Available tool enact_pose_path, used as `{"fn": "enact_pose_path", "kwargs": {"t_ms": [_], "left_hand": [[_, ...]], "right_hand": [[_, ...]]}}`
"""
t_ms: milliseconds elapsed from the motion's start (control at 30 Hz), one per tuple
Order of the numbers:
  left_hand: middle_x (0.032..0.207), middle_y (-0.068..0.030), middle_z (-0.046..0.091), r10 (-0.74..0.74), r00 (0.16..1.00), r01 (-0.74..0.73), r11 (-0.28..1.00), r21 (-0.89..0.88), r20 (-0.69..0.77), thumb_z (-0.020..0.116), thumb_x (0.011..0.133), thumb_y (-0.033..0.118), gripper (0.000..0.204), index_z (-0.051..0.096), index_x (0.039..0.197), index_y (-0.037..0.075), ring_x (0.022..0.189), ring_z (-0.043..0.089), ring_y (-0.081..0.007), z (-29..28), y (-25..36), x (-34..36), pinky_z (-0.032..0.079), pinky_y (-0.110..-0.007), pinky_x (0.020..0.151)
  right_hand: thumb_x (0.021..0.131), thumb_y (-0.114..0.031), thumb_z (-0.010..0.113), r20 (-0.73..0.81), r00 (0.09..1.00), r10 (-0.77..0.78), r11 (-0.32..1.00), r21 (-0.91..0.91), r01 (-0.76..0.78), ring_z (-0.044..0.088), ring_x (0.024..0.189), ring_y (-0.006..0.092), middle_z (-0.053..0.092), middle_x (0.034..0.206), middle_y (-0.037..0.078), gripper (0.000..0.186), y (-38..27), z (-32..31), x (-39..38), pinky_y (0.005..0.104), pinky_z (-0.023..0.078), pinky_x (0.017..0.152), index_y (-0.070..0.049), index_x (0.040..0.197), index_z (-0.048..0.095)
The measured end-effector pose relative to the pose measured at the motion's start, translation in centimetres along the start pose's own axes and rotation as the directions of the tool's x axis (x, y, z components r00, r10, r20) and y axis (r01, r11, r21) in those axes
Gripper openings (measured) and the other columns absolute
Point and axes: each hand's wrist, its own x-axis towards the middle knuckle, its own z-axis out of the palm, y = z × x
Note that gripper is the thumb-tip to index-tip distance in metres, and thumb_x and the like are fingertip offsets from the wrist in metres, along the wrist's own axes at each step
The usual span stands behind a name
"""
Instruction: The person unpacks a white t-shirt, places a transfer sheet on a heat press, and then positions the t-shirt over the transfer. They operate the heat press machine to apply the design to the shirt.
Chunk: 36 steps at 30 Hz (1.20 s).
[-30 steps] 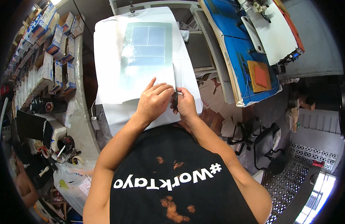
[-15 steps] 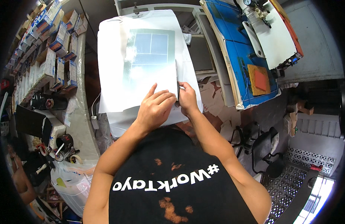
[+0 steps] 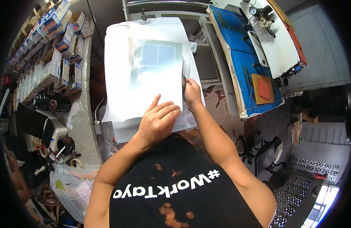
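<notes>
A white sheet with a pale green and blue rectangle crossed by white lines lies over a white shirt spread on a board. The sheet's printed face is partly lost in glare. My left hand rests on the sheet's near part, fingers stretched out and holding nothing. At the sheet's right edge, my right hand is closed around a slim dark-handled tool, upright along that edge. My fingers hide much of it, so its exact kind is unclear.
Opened boxes crowd the left bench, with a black cylinder and tape rolls nearer me. To the right, a blue-topped table carries a yellow sponge and a white machine with a gauge. A dark chair stands behind.
My right hand and the dark-handled tool have shifted a little farther along the sheet's right edge, away from me. My left hand stays on the sheet. The whole view has moved slightly.
</notes>
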Motion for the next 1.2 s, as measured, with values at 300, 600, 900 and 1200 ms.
{"fn": "enact_pose_path", "kwargs": {"t_ms": [300, 600, 900, 1200], "left_hand": [[0.1, -0.0056, 0.072, -0.018, 1.0, 0.018, 1.0, 0.012, 0.011, 0.068, 0.081, 0.002, 0.014, 0.07, 0.094, 0.007, 0.103, 0.069, -0.0247, -0.8, 0.2, -0.4, 0.041, -0.055, 0.108], [0.101, -0.0052, 0.072, -0.034, 0.999, 0.034, 0.999, -0.003, -0.001, 0.068, 0.08, 0.001, 0.016, 0.07, 0.095, 0.006, 0.104, 0.069, -0.0252, -2.0, 1.3, -0.8, 0.04, -0.055, 0.109], [0.096, -0.004, 0.071, -0.135, 0.967, 0.15, 0.987, -0.055, 0.216, 0.072, 0.08, 0.006, 0.018, 0.068, 0.097, 0.006, 0.105, 0.067, -0.025, -3.5, 3.0, -2.4, 0.035, -0.06, 0.11], [0.14, -0.0159, 0.048, -0.557, 0.83, 0.424, 0.67, 0.609, 0.036, 0.063, 0.088, 0.052, 0.065, 0.058, 0.133, 0.007, 0.134, 0.038, -0.0356, -1.0, -12.0, -4.9, 0.014, -0.064, 0.116]], "right_hand": [[0.091, -0.019, 0.061, 0.026, 0.999, 0.031, 0.996, -0.081, -0.029, 0.051, 0.051, 0.0094, 0.061, 0.068, 0.002, 0.026, -1.1, 0.1, 0.5, 0.0276, 0.031, 0.04, -0.003, 0.111, 0.059], [0.089, -0.017, 0.063, 0.029, 1.0, 0.002, 0.999, -0.051, -0.001, 0.051, 0.05, 0.0094, 0.061, 0.067, 0.003, 0.027, -1.6, 0.7, 2.7, 0.0267, 0.031, 0.04, -0.002, 0.111, 0.059], [0.09, -0.023, 0.069, 0.027, 0.998, 0.065, 0.993, -0.102, -0.062, 0.053, 0.052, 0.0104, 0.059, 0.069, 0.002, 0.031, -2.7, 0.7, 5.1, 0.0263, 0.033, 0.038, -0.004, 0.112, 0.058], [0.094, -0.026, 0.068, 0.095, 0.99, 0.109, 0.97, -0.227, -0.085, 0.057, 0.057, 0.0105, 0.06, 0.076, 0.004, 0.038, -2.5, -4.3, -3.5, 0.0237, 0.04, 0.041, -0.003, 0.121, 0.053]]}}
